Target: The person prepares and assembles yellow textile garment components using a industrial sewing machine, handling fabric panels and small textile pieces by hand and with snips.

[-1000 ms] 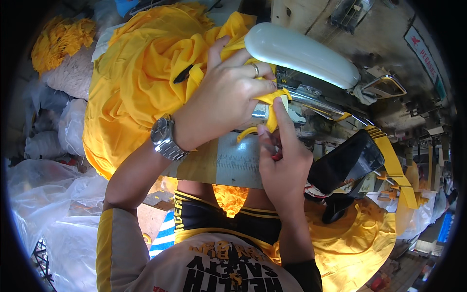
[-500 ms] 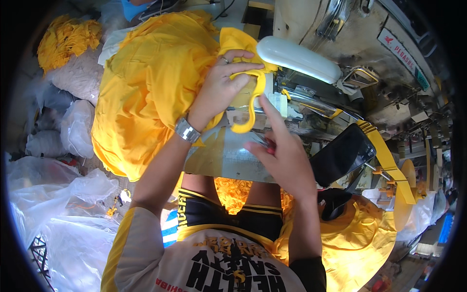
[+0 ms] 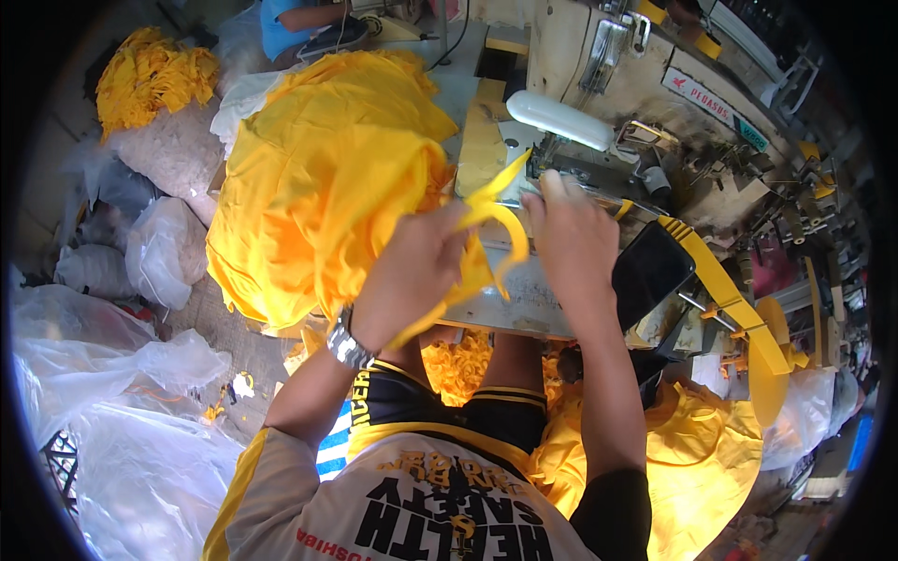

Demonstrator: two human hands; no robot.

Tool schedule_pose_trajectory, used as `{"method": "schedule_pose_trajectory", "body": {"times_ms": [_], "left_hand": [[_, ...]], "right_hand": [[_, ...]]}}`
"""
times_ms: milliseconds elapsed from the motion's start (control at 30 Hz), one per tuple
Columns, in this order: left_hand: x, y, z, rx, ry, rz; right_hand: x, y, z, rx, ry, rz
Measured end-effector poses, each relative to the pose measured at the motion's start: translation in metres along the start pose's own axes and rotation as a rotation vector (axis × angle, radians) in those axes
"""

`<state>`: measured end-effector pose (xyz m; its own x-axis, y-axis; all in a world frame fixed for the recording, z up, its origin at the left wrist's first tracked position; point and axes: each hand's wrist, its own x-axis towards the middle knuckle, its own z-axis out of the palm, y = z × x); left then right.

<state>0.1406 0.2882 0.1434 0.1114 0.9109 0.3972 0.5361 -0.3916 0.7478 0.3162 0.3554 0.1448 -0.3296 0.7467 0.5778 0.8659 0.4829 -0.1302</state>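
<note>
My left hand (image 3: 412, 266), smeared by motion, is closed on a yellow fabric piece (image 3: 486, 252) with a curling narrow band. One pointed end of the fabric reaches up toward the sewing machine (image 3: 599, 84). My right hand (image 3: 572, 238) is at the machine's front edge, beside its needle area, with fingers bent and thumb toward the fabric. What those fingers hold, if anything, is hidden. Left of my left hand lies a big heap of yellow cloth (image 3: 318, 178). The metal work plate (image 3: 533, 304) lies under and between both hands.
A black phone (image 3: 653, 274) stands on a holder right of my right hand. Beyond it, a yellow tape (image 3: 716, 271) runs from a reel (image 3: 769, 360). More yellow cloth (image 3: 673, 467) hangs at lower right. Plastic bags (image 3: 140, 458) fill the left. Another person's arm (image 3: 313, 16) shows at the top.
My left hand has pulled the yellow piece back toward me, away from the machine. My right hand has moved forward to the machine; the red-handled small tool seen in it before is now out of sight.
</note>
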Motion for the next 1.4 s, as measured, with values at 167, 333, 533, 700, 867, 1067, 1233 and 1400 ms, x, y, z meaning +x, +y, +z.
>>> {"method": "schedule_pose_trajectory", "body": {"times_ms": [167, 333, 533, 700, 867, 1067, 1233, 1400], "left_hand": [[-0.038, 0.035, 0.018, -0.234, -0.181, -0.078], [-0.069, 0.065, -0.004, -0.773, -0.749, 0.323], [0.107, -0.107, -0.277, -0.825, 0.241, 0.235], [0.001, -0.172, -0.272, 0.295, 1.206, 0.068], [-0.145, -0.079, -0.078, 0.385, 0.840, -0.049], [-0.122, -0.053, 0.008, 0.049, 0.401, -0.168], [-0.147, -0.074, -0.042, -0.870, 0.435, -0.389], [-0.142, -0.032, -0.064, -1.145, 0.763, -0.284]], "right_hand": [[0.017, -0.007, 0.012, 0.028, -0.081, -0.160], [-0.044, -0.005, 0.011, 0.672, -0.309, -0.004], [-0.088, 0.000, -0.006, 1.410, -0.606, 0.207], [-0.110, 0.006, -0.016, 1.166, -0.660, 0.356], [-0.089, -0.022, -0.003, 1.015, -0.741, 0.302], [-0.017, -0.078, 0.041, 1.469, -0.550, 0.445], [-0.029, -0.079, 0.033, 1.386, -0.541, 0.441], [-0.019, -0.126, 0.063, 1.088, -0.412, 0.041]]}}
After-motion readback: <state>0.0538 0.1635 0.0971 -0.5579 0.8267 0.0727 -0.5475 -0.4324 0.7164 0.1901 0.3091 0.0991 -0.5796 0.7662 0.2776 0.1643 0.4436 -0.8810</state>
